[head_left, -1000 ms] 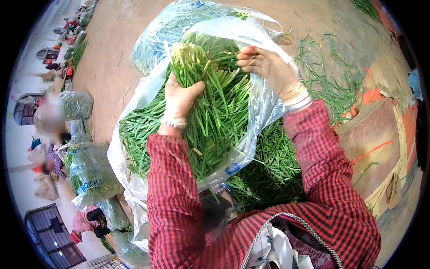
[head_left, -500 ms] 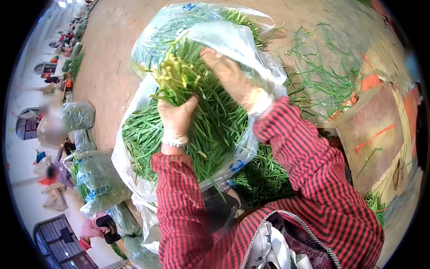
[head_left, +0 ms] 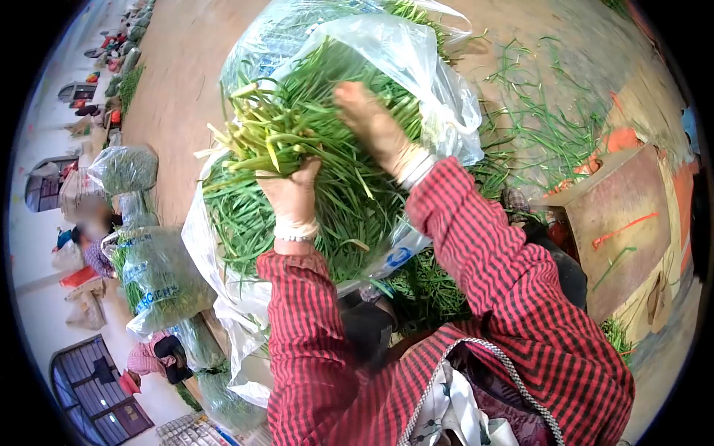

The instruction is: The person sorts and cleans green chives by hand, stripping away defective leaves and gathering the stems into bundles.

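Stalks [head_left: 286,141] inside left grip [head_left: 288,196], pale ends [head_left: 251,137] jutting out above

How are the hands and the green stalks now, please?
Left hand closed on stalk bundle. Right hand open above green pile, contact unclear. Plastic bag open around pile. Nothing visibly blocking.

- Plain brown floor [head_left: 182,89], earth or concrete unclear, evenly lit
- Long white wall [head_left: 33,256] along the left edge
- Dark arched windows [head_left: 47,189] set in that wall
- Large dark slatted opening [head_left: 97,390] at lower left, door or window unclear
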A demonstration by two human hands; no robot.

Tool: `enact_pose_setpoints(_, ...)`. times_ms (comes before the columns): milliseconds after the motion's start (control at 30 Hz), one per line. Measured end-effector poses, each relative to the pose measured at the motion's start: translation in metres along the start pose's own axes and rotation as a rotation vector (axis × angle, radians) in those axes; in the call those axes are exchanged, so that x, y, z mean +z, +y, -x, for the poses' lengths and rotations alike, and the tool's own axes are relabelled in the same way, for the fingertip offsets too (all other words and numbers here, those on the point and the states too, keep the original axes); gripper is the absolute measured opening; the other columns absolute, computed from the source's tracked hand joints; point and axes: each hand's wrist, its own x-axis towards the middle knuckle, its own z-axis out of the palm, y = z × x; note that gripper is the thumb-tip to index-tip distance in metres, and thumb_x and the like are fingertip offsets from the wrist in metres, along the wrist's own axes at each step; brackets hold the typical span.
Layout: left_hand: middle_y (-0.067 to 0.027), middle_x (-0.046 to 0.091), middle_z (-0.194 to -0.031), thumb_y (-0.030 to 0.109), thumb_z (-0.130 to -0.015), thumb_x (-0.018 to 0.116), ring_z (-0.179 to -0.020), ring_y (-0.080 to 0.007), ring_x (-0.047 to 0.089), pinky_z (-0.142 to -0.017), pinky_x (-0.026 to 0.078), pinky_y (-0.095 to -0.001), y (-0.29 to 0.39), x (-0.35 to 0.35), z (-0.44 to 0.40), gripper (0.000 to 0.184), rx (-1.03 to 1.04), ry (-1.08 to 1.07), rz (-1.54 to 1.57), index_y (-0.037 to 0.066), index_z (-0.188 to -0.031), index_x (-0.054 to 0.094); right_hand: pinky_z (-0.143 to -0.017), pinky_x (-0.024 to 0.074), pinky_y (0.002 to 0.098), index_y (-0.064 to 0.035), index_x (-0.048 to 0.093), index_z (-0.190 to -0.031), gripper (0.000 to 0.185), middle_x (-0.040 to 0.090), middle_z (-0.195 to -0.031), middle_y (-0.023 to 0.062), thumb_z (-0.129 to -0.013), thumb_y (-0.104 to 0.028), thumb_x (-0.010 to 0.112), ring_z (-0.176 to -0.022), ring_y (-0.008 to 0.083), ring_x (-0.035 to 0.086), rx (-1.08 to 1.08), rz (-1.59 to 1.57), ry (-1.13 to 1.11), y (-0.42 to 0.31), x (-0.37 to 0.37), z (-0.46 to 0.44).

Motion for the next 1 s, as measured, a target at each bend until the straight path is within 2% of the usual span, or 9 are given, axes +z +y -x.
enact_pose_setpoints(67,-0.0052,0.066,-0.094,-0.001,-0.071,0.070,-0.084,-0.0172,0.061,-0.080,0.049,-0.0318,0.013,-0.008,-0.001,0.030,0.070,0.015,-0.038,0.001,-0.101,0.065,-0.106,0.0352,0.0369,-0.0001,0.031,-0.140,0.081,0.041,-0.140,0.0180,-0.089,-0.058,0.053,-0.129,0.0274,0.042,0.133,-0.427,0.155,0.021,-0.029,-0.006)
enact_pose_setpoints(167,-0.0083,0.066,-0.101,0.005,-0.077,0.068,-0.093,-0.0213,0.063,-0.086,0.050,-0.0366,0.021,-0.043,0.004,0.032,0.011,0.122,0.115,0.000,-0.109,0.064,-0.105,0.0356,0.0358,0.0038,0.021,-0.144,0.088,0.033,-0.147,0.0200,-0.089,-0.056,0.055,-0.133,0.0282,0.038,0.098,-0.403,0.059,0.030,-0.037,-0.010)
enact_pose_setpoints(467,-0.0156,0.063,-0.116,0.030,-0.087,0.059,-0.104,-0.0301,0.062,-0.092,0.051,-0.0494,0.196,-0.240,0.083,0.042,0.131,0.354,0.447,0.002,-0.119,0.060,-0.095,0.0461,0.0375,-0.0071,0.042,-0.132,0.049,0.047,-0.137,0.0181,-0.093,-0.032,0.060,-0.122,0.0272,0.050,0.107,-0.421,0.143,0.039,-0.041,-0.018)
enact_pose_setpoints(600,-0.0179,0.056,-0.127,0.037,-0.089,0.054,-0.112,-0.0337,0.057,-0.092,0.050,-0.0536,0.256,-0.323,0.154,0.049,0.289,0.105,0.507,0.006,-0.128,0.054,-0.093,0.0449,0.0340,-0.0044,0.046,-0.129,0.047,0.056,-0.126,0.0113,-0.093,-0.032,0.060,-0.117,0.0228,0.054,0.086,0.006,0.166,0.024,-0.022,-0.012)
enact_pose_setpoints(667,-0.0174,0.054,-0.129,0.036,-0.089,0.054,-0.115,-0.0340,0.054,-0.093,0.049,-0.0525,0.263,-0.315,0.175,0.051,0.256,0.387,0.460,0.006,-0.130,0.051,-0.097,0.0382,0.0294,-0.0018,0.044,-0.136,0.060,0.055,-0.129,0.0094,-0.091,-0.038,0.061,-0.119,0.0181,0.049,0.209,0.577,0.054,-0.019,-0.008,-0.001)
enact_pose_setpoints(733,-0.0167,0.055,-0.129,0.032,-0.088,0.056,-0.115,-0.0318,0.055,-0.092,0.050,-0.0489,0.236,-0.256,0.157,0.052,0.392,0.751,0.194,0.003,-0.130,0.051,-0.098,0.0376,0.0309,-0.0023,0.048,-0.134,0.058,0.060,-0.120,0.0080,-0.092,-0.040,0.059,-0.114,0.0171,0.052,0.007,0.668,-0.089,-0.059,0.012,0.027)
enact_pose_setpoints(867,-0.0123,0.064,-0.103,0.021,-0.080,0.064,-0.090,-0.0243,0.062,-0.082,0.052,-0.0386,0.170,-0.162,0.167,0.034,0.114,0.391,0.311,0.001,-0.108,0.062,-0.104,0.0348,0.0344,-0.0066,0.031,-0.145,0.082,0.055,-0.133,0.0080,-0.087,-0.057,0.056,-0.127,0.0219,0.046,-0.126,0.663,-0.499,-0.144,0.088,0.135)
enact_pose_setpoints(933,-0.0097,0.065,-0.095,0.018,-0.077,0.066,-0.083,-0.0225,0.062,-0.079,0.051,-0.0372,0.171,-0.084,0.168,0.028,0.003,0.281,0.478,0.003,-0.100,0.066,-0.109,0.0287,0.0345,-0.0094,0.011,-0.151,0.102,0.028,-0.152,0.0101,-0.078,-0.042,0.075,-0.138,0.0219,0.030,0.012,0.534,-0.602,-0.151,0.104,0.184)
enact_pose_setpoints(1000,-0.0077,0.064,-0.099,0.019,-0.077,0.065,-0.091,-0.0220,0.061,-0.083,0.050,-0.0383,0.149,-0.050,0.175,0.028,-0.156,0.127,0.703,0.005,-0.102,0.064,-0.113,0.0227,0.0359,0.0002,0.005,-0.149,0.110,0.026,-0.150,0.0200,-0.077,-0.040,0.077,-0.137,0.0277,0.029,-0.083,0.739,-0.669,-0.141,0.108,0.221)
